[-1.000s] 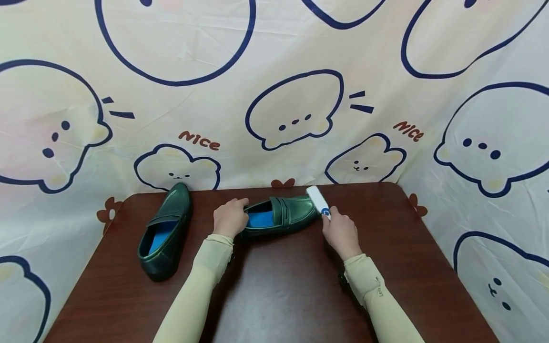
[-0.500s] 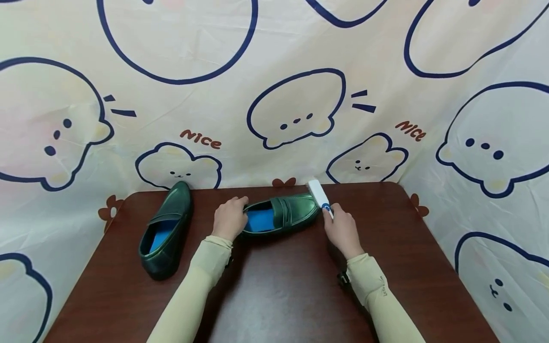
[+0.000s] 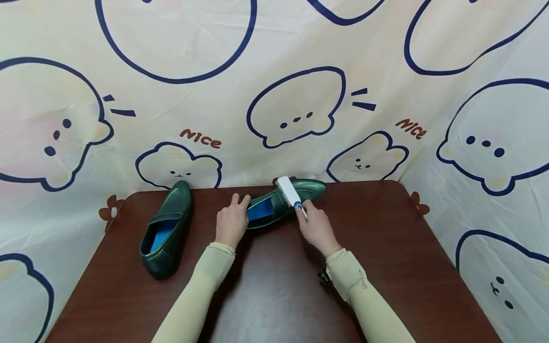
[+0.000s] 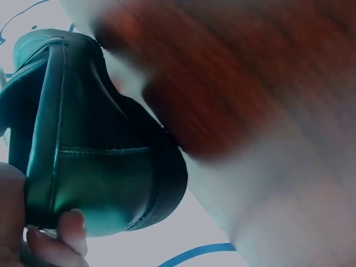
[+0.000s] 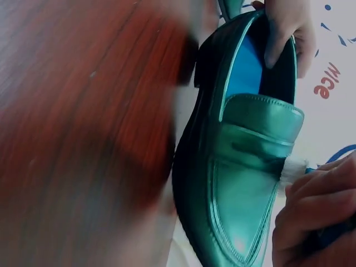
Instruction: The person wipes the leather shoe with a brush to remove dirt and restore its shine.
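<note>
In the head view, a green loafer point(image 3: 279, 206) with a blue insole lies crosswise near the table's back edge, its toe angled up to the right. My left hand point(image 3: 231, 223) grips its heel end; in the right wrist view the thumb point(image 5: 273, 47) reaches inside the opening. My right hand point(image 3: 318, 228) holds a white brush point(image 3: 289, 192) by its handle, with the head across the loafer's upper. White bristles point(image 5: 292, 169) touch the far side of the upper in the right wrist view. The left wrist view shows the loafer's heel point(image 4: 111, 183) close up, with fingertips below.
A second green loafer point(image 3: 177, 206) stands on the left of the brown table point(image 3: 274, 295), toe toward the back. A pale curtain point(image 3: 231, 109) with blue cartoon outlines hangs directly behind the table and along both sides.
My right hand and the brush have moved left, from beyond the toe to over the upper. The loafer's toe has swung up toward the back edge, while my left hand keeps its hold.
</note>
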Tool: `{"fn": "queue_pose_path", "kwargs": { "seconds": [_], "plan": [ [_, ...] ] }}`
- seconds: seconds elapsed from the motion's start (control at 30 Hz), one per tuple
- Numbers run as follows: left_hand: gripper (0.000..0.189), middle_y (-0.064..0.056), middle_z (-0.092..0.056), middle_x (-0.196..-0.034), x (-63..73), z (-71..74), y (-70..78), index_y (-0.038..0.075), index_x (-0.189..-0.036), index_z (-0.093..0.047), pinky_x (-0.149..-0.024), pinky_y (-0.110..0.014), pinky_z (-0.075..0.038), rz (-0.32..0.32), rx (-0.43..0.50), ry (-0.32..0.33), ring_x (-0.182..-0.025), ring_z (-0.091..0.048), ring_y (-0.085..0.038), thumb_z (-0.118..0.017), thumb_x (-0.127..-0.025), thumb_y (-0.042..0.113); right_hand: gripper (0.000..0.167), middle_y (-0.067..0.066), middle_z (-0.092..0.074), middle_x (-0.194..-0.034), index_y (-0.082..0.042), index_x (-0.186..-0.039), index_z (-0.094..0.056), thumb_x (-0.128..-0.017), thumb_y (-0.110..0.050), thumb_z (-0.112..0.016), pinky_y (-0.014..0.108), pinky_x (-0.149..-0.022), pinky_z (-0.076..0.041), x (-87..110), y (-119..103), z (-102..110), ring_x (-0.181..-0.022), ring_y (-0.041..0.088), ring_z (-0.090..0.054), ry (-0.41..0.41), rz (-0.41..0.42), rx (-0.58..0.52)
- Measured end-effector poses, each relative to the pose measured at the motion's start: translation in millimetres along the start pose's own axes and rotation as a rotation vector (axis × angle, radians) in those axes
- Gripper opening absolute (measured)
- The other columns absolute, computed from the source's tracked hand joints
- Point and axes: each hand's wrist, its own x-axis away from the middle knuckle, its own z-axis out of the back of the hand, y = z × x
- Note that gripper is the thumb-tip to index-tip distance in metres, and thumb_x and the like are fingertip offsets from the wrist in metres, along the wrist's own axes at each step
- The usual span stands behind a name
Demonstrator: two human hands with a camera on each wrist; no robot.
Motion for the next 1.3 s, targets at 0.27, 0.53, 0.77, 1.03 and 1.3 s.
{"fn": "queue_pose_path", "kwargs": {
  "seconds": [0.27, 0.53, 0.77, 1.03, 1.3],
  "plan": [
    [0.033, -0.016, -0.054, -0.101, 1.3, -2.4, -3.5, 0.013, -0.12, -0.059, -0.04, -0.03, -0.031, 0.0, 0.015, 0.009, -0.04, -0.033, -0.019, -0.067, -0.091, 0.0, 0.023, 0.008, -0.057, -0.071, -0.005, -0.107, -0.057, -0.108, -0.027, -0.054, 0.034, -0.052, -0.042, -5.2, 13, -2, -0.055, 0.023, -0.052, 0.094, 0.036, 0.131],
    [0.032, -0.016, -0.053, -0.099, -2.6, -4.8, -3.1, 0.012, -0.12, -0.058, -0.041, -0.032, -0.034, -0.003, 0.05, -0.014, -0.041, -0.036, -0.02, -0.067, -0.091, 0.001, 0.025, 0.013, -0.062, -0.073, -0.003, -0.108, -0.057, -0.106, -0.028, -0.057, 0.04, -0.05, -0.043, -1.9, 43, 18, -0.056, 0.028, -0.057, 0.23, -0.057, 0.252],
    [0.034, -0.016, -0.053, -0.1, -3.6, -1.9, -3.4, 0.013, -0.122, -0.059, -0.042, -0.033, -0.037, 0.01, 0.056, -0.024, -0.041, -0.037, -0.021, -0.068, -0.091, 0.001, 0.028, 0.016, -0.064, -0.077, 0.0, -0.111, -0.056, -0.106, -0.028, -0.058, 0.039, -0.051, -0.045, 0.5, 42, 27, -0.058, 0.029, -0.059, 0.244, -0.08, 0.216],
    [0.034, -0.016, -0.053, -0.1, -2.4, -3.1, -2.8, 0.013, -0.121, -0.058, -0.041, -0.032, -0.033, 0.001, 0.054, -0.025, -0.04, -0.036, -0.02, -0.067, -0.091, 0.0, 0.019, 0.004, -0.049, -0.064, -0.007, -0.11, -0.053, -0.109, -0.026, -0.053, 0.033, -0.05, -0.037, 4.0, 21, 1, -0.052, 0.02, -0.047, 0.11, 0.115, 0.166],
    [0.038, -0.017, -0.055, -0.102, -3.2, 0.4, -3.3, 0.012, -0.125, -0.059, -0.041, -0.033, -0.036, 0.006, 0.06, -0.03, -0.041, -0.037, -0.021, -0.068, -0.09, 0.0, 0.022, 0.009, -0.057, -0.068, -0.007, -0.108, -0.051, -0.109, -0.028, -0.054, 0.038, -0.048, -0.039, 0.5, 32, 2, -0.052, 0.025, -0.052, 0.103, 0.039, 0.259]
  ]
}}
